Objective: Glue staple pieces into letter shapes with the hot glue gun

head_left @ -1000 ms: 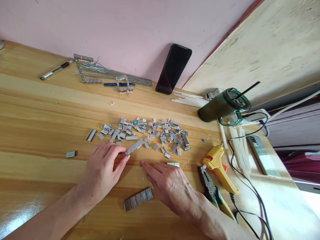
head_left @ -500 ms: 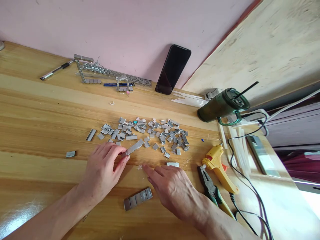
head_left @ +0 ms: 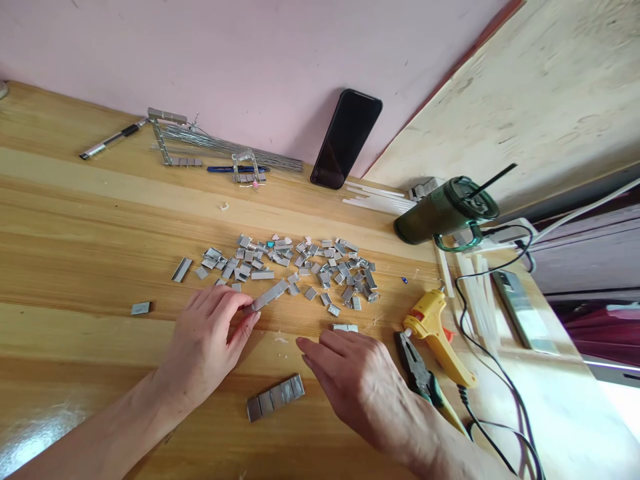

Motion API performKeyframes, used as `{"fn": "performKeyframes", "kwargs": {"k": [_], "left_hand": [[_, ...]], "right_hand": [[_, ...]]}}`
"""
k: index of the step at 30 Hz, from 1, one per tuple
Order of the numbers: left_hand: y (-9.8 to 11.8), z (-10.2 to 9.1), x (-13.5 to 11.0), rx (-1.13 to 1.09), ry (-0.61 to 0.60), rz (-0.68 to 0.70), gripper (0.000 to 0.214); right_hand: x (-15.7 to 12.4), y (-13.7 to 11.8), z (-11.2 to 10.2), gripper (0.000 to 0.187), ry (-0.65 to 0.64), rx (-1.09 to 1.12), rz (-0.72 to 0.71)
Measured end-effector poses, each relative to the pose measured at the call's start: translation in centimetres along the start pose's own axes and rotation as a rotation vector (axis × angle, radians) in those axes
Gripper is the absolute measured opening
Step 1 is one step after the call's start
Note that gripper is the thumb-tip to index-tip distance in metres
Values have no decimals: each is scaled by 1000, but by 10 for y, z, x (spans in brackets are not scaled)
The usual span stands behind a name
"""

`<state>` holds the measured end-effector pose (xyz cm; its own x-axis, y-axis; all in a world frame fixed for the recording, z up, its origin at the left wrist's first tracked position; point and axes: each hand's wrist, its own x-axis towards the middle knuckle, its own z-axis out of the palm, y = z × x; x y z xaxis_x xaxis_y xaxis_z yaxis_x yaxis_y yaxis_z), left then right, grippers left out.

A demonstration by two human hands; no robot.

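Pinched by its lower-left end between thumb and fingers of the left hand (head_left: 207, 337): a narrow grey metal strip (head_left: 270, 295). Most of its length jutting clear of the grip, angled up and rightward to the near edge of a scatter of small metal clips (head_left: 263, 274); at the far end, cannot tell whether touching a clip or just beside.

Well apart from the strip, to the lower right, the right hand (head_left: 350, 377), palm down, fingers loosely bent; with the palm side hidden, cannot tell whether closed on anything. Just left of its fingertips, whitish crumbs (head_left: 281, 339) on the wooden tabletop (head_left: 75, 267). Between the forearms, below the strip, a segmented metal bar (head_left: 276, 397), lying slantwise. Beyond the right knuckles, a short metal piece (head_left: 346, 328). Farther right, combination pliers (head_left: 419, 367), close beside a yellow hot glue gun (head_left: 430, 320).
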<state>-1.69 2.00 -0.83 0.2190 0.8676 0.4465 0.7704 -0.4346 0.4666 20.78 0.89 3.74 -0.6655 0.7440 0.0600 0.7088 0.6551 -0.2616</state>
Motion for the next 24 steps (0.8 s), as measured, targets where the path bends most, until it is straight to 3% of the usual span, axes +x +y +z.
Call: {"fn": "performKeyframes", "kwargs": {"k": [3, 6, 12, 17, 24], "left_hand": [[0, 1, 0, 6, 0, 2, 2], [0, 1, -1, 10, -5, 12, 1], [2, 0, 0, 31, -54, 60, 4], [1, 1, -1, 79, -100, 130, 7], [-1, 4, -3, 99, -151, 122, 7]], "right_hand": [[0, 4, -7, 23, 103, 91, 82], [-5, 11, -16, 21, 200, 138, 202], [-32, 24, -21, 19, 247, 21, 409], [-47, 25, -9, 23, 140, -81, 389], [-29, 32, -7, 28, -88, -142, 496]]}}
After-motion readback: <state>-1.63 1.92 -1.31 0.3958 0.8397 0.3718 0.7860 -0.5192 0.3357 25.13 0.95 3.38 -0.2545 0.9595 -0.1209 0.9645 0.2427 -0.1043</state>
